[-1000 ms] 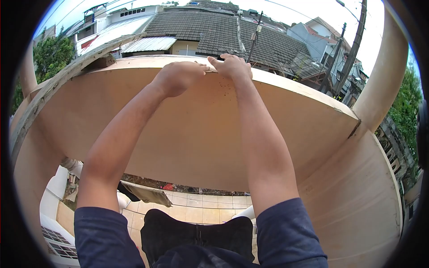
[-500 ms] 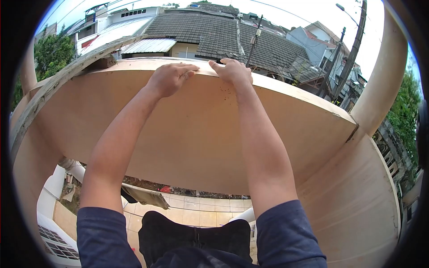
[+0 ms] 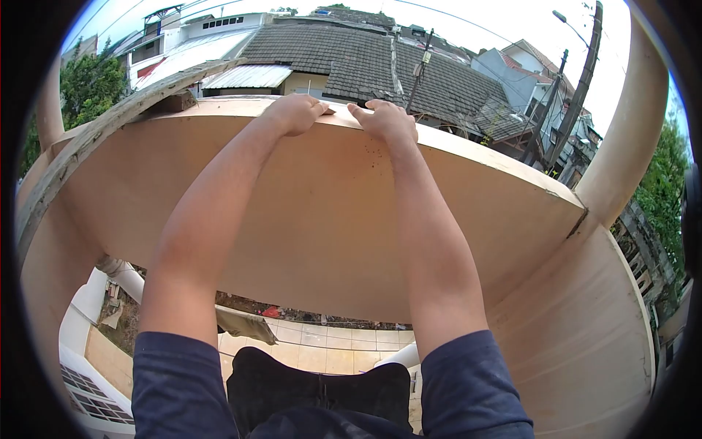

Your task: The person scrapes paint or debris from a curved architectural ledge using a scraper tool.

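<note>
My left hand (image 3: 295,115) rests on the top edge of a beige wall (image 3: 248,106), fingers bent together. A small brown sliver (image 3: 330,112) shows at its fingertips; what it is cannot be made out. My right hand (image 3: 385,121) lies over the same edge a little to the right, thumb spread from the fingers, with nothing visible in it. Small dark specks (image 3: 374,155) mark the wall face just below my right hand.
A weathered beam (image 3: 80,143) curves along the left, by a brick-like block (image 3: 174,102). A round column (image 3: 632,110) rises at the right. Far below are a tiled floor (image 3: 322,358) and a hanging cloth (image 3: 248,325). Roofs and poles stand beyond the wall.
My left hand has shifted slightly right along the edge, and its fingers have bent inward. The brown sliver now shows beside them. My right hand has barely moved.
</note>
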`<state>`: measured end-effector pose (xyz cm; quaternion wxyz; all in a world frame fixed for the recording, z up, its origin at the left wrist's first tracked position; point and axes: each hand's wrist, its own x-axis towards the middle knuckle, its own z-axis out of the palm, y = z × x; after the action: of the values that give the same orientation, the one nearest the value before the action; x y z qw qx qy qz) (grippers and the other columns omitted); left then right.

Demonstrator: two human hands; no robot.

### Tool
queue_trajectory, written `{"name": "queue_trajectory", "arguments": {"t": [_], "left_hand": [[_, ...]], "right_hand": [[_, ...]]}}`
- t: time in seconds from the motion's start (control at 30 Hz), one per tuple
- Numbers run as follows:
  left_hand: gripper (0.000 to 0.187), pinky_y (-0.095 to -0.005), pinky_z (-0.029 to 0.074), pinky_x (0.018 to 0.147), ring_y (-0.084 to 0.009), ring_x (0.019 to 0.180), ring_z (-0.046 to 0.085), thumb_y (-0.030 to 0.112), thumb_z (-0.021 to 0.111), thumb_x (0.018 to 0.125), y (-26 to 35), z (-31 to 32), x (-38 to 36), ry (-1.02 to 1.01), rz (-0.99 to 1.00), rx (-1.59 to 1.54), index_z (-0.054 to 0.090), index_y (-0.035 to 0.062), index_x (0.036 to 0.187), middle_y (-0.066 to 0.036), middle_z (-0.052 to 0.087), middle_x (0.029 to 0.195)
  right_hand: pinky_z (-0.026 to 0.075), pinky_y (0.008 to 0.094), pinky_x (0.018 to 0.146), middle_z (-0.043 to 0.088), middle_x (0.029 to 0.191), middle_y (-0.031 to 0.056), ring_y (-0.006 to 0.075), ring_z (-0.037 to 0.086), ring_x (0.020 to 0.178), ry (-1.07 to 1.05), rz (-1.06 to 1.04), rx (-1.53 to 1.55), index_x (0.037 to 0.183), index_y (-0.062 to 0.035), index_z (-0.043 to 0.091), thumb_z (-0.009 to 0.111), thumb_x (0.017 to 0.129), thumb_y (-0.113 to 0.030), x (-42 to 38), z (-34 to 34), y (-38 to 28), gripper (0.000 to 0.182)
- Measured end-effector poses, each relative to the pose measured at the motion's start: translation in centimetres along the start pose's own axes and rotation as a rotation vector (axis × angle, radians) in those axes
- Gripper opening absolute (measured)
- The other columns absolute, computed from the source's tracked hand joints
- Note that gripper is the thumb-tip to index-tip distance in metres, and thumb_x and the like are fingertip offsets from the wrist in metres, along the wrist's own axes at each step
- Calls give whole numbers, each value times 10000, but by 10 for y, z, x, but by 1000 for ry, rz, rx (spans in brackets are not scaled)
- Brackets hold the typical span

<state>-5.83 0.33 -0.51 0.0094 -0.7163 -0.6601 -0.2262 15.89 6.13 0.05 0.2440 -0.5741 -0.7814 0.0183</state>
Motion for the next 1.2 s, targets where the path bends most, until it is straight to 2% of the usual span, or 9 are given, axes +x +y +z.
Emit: {"name": "queue_trajectory", "arguments": {"t": [0.13, 0.37, 0.5, 0.6, 0.77, 0.9, 1.0, 1.1, 1.2], "left_hand": [[532, -450, 465, 1197, -300, 1411, 606, 559, 383, 1146, 28, 3, 34, -82, -232, 158, 666, 278, 1498, -49, 674, 1509], [501, -507, 392, 1257, -311, 1488, 534, 548, 373, 1159, 8, 16, 52, -226, -71, 3, 513, 397, 1617, -48, 548, 1648], [488, -485, 405, 1245, -310, 1473, 552, 537, 399, 1157, -5, 12, 68, -240, -158, -238, 618, 339, 1546, -53, 595, 1605], [487, -479, 426, 1225, -318, 1458, 565, 535, 432, 1148, 5, 22, 70, -49, -235, -29, 657, 300, 1510, -76, 603, 1594], [460, -471, 472, 1181, -331, 1381, 624, 506, 455, 1139, 7, 21, 48, 2, -100, -104, 730, 270, 1421, -115, 680, 1487], [452, -438, 501, 1130, -341, 1274, 693, 465, 493, 1134, 13, 18, 38, 77, -61, -209, 780, 184, 1340, -170, 745, 1360], [452, -443, 504, 1129, -332, 1280, 689, 468, 497, 1132, 20, 20, 37, 173, -200, -112, 776, 187, 1350, -151, 738, 1382], [471, -464, 505, 1164, -296, 1368, 644, 496, 456, 1130, 18, 18, 41, 68, -230, 10, 700, 267, 1461, -73, 693, 1483], [470, -436, 509, 1144, -293, 1352, 657, 523, 517, 1109, 13, 13, 46, -25, -168, -88, 738, 241, 1413, -98, 716, 1446]], "right_hand": [[332, 468, 1297, 600, 1594, 27, 231, 472, 1533, -3, 23, 29, 1542, -265, 630, 543, 988, -770, -5, -4, -4, 755], [352, 452, 1284, 607, 1588, 38, 244, 487, 1524, 0, 11, 44, 1532, -253, 641, 554, 988, -756, -17, -12, -6, 746], [338, 456, 1291, 586, 1611, 43, 255, 470, 1539, -40, 72, 49, 1554, -254, 619, 550, 993, -754, -7, -9, -7, 755], [402, 515, 1263, 554, 1638, 48, 270, 444, 1562, -82, 104, -13, 1561, -347, 603, 585, 928, -827, -1, -8, -7, 795], [123, 560, 1352, 429, 1735, 81, 323, 243, 1667, -146, 66, -20, 1654, -278, 491, 481, 975, -833, 21, 8, -1, 876], [85, 663, 1329, 484, 1697, 106, 355, 292, 1646, -163, 1, -152, 1643, -260, 509, 427, 1050, -717, 42, 7, -7, 753], [130, 638, 1343, 622, 1568, 110, 293, 519, 1504, -18, -159, 6, 1508, -183, 663, 448, 1068, -430, 55, 10, 1, 549], [165, 649, 1327, 547, 1653, 71, 297, 467, 1550, -160, -13, -66, 1567, -290, 606, 435, 1074, -512, 68, 16, 3, 567], [204, 613, 1327, 550, 1651, 55, 307, 468, 1548, -200, 9, -19, 1575, -261, 597, 404, 1090, -516, 72, 20, 4, 581]]}}
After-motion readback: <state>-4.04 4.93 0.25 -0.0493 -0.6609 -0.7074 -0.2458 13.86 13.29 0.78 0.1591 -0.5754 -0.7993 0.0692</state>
